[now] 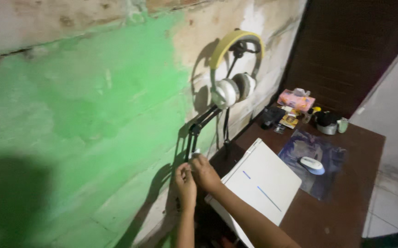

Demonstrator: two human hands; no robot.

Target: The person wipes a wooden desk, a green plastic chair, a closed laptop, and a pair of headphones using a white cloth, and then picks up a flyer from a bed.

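My right hand [204, 172] and my left hand [185, 181] are pressed together at the foot of the black stand arm [202, 122], right where it meets the edge of the desk [346, 193]. Both are curled in with fingertips bunched on something small at the base, most likely the clamp or its screw, though the fingers hide the part itself, so I cannot tell exactly what each one pinches. Neither hand hangs loose; both look closed around that joint.

My forearms come up from below, the right crossing over the near corner of the closed white laptop [263, 181], the left running along the green wall [84, 119]. The wrists are bent inward toward each other, knuckles up.

I judge the step in hand to be fixing or adjusting the stand's base. The next move would call for a firm, steady twist with one hand while the other braces the arm, since the weight sits high.

Up the stand arm from the base, the white and yellow headphones [232, 76] hang from its top against the wall. Just right of the base lies the laptop. Beyond the laptop, farther from the stand, a white mouse [312, 165] rests on a dark mouse pad [321, 158]. At the far end of the desk, well apart from the stand, sit a pink tissue pack [296, 100], a black pouch [272, 115] and a few small jars I cannot make out.
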